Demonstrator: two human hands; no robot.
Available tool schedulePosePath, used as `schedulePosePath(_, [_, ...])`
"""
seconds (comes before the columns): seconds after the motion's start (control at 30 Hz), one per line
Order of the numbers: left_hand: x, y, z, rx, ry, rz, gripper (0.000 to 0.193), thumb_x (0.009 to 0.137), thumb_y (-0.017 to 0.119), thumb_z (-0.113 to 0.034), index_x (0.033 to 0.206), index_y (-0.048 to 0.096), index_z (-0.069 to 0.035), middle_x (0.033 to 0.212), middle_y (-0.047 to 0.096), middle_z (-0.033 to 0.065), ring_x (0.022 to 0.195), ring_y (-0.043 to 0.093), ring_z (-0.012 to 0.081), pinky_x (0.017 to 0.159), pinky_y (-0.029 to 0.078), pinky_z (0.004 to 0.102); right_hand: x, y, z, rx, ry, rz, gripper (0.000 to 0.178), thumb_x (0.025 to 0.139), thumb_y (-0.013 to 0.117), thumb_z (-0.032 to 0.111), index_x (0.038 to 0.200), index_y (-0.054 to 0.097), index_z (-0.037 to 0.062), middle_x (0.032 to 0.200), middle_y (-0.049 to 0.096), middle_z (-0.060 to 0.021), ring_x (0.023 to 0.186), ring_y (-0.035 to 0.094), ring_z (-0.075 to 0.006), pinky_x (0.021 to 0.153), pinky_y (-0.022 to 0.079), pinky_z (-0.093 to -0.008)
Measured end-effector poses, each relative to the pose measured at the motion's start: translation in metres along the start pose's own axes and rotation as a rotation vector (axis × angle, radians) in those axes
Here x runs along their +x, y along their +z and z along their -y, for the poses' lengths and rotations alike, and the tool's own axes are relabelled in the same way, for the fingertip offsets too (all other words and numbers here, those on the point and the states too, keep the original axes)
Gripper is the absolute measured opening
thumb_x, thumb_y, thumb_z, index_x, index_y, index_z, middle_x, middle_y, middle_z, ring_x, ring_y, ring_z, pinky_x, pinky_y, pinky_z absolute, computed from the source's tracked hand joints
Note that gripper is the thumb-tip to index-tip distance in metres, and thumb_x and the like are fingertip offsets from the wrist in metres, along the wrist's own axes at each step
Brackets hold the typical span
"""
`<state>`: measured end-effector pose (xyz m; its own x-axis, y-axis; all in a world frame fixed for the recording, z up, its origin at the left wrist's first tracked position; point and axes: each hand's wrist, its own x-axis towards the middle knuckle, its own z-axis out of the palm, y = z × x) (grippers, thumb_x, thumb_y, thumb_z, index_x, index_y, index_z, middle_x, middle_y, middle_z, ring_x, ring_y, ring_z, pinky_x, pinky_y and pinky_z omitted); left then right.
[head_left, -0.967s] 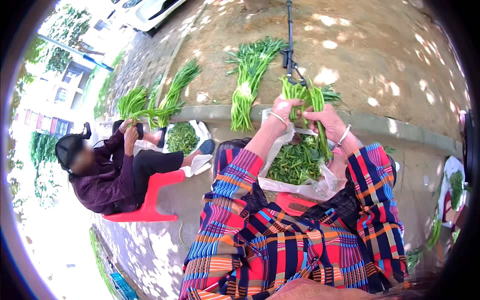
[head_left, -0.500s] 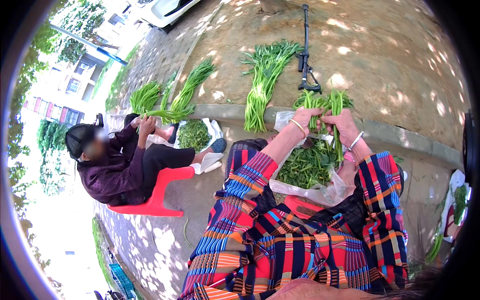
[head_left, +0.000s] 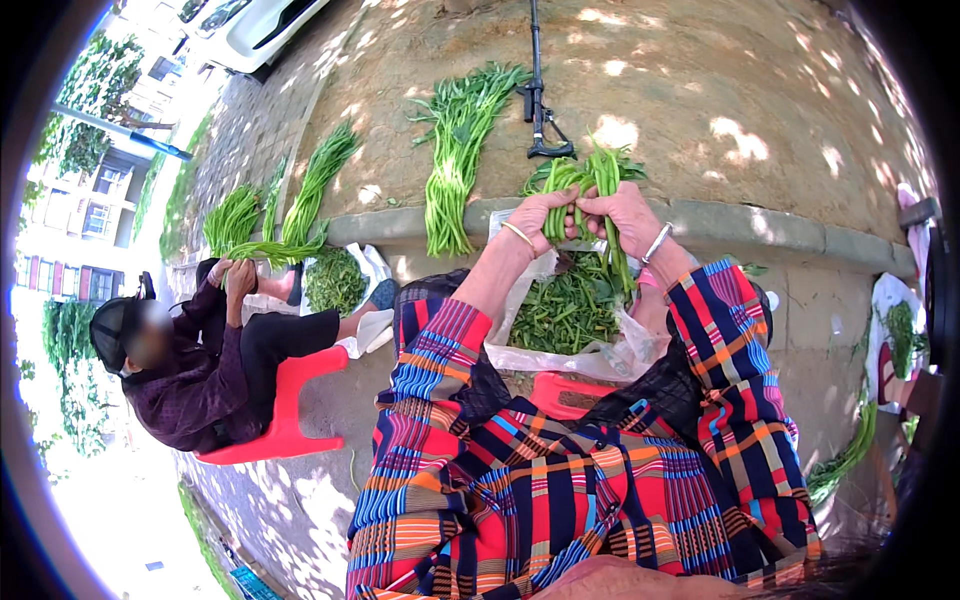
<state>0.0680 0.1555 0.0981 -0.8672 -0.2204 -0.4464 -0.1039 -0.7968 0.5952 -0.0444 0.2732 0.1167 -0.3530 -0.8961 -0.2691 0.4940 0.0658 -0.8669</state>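
Long green leafy vegetable stems [head_left: 606, 172] are gripped in both my hands over the edge of a white plastic bag [head_left: 640, 352]. My left hand [head_left: 540, 214] is closed round one bunch, its leafy ends sticking out beyond the fingers. Close beside it, my right hand [head_left: 628, 216] is closed on more stems, whose lower ends hang down toward the bag. Thumbs and fingertips of the two hands nearly meet. Inside the bag lies a heap of short cut stems and leaves [head_left: 565, 308].
A large bundle of greens [head_left: 455, 165] lies across the kerb [head_left: 780, 228], with a black walking stick [head_left: 540, 90] beyond. At left, a person [head_left: 190, 370] on a red plastic stool [head_left: 290, 410] handles stems near another bag of scraps [head_left: 336, 280]. More greens [head_left: 845, 455] lie far right.
The whole view has shifted, so the surroundings appear further left. Both my hands stay closed on the stems, close together above the bag.
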Motion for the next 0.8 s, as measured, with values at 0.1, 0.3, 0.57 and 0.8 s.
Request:
schedulePosePath(0.1, [0.000, 0.001, -0.001, -0.006, -0.008, 0.016, 0.028, 0.083, 0.056, -0.016, 0.104, 0.052, 0.002, 0.073, 0.057, 0.0053, 0.055, 0.050, 0.0099, 0.047, 0.041, 0.0217, -0.002, -0.001, 0.001, 0.011, -0.009, -0.007, 0.008, 0.072, 0.063, 0.004, 0.072, 0.056, -0.0002, 0.059, 0.058, -0.0060, 0.041, 0.050, -0.0098, 0.034, 0.035, -0.0202])
schedulePosePath(0.3, [-0.003, 0.008, 0.001, 0.049, 0.052, -0.091, 0.021, 0.083, 0.056, -0.017, 0.095, 0.058, 0.000, 0.078, 0.061, 0.0055, 0.058, 0.055, 0.0134, 0.051, 0.045, 0.0245, 0.000, 0.003, -0.003, -0.076, -0.057, -0.025, 0.009, 0.071, 0.065, 0.004, 0.072, 0.056, 0.0006, 0.059, 0.058, -0.0056, 0.040, 0.049, -0.0092, 0.034, 0.034, -0.0196])
schedulePosePath(0.57, [-0.003, 0.009, 0.007, -0.018, 0.131, -0.015, 0.026, 0.085, 0.054, -0.023, 0.096, 0.054, 0.000, 0.081, 0.061, 0.0084, 0.059, 0.060, 0.0200, 0.055, 0.050, 0.0315, -0.002, 0.009, -0.006, -0.144, -0.130, -0.022, 0.009, 0.073, 0.063, 0.004, 0.071, 0.055, 0.0002, 0.057, 0.055, -0.0033, 0.040, 0.048, -0.0084, 0.036, 0.034, -0.0199])
schedulePosePath(0.8, [-0.003, 0.009, 0.008, -0.037, 0.002, 0.083, 0.029, 0.080, 0.060, -0.029, 0.092, 0.054, -0.003, 0.075, 0.060, 0.0083, 0.065, 0.061, 0.0243, 0.062, 0.051, 0.0395, -0.003, 0.002, -0.002, -0.197, -0.199, 0.069, 0.007, 0.073, 0.064, 0.004, 0.071, 0.057, 0.0015, 0.056, 0.053, -0.0019, 0.043, 0.048, -0.0068, 0.039, 0.035, -0.0192])
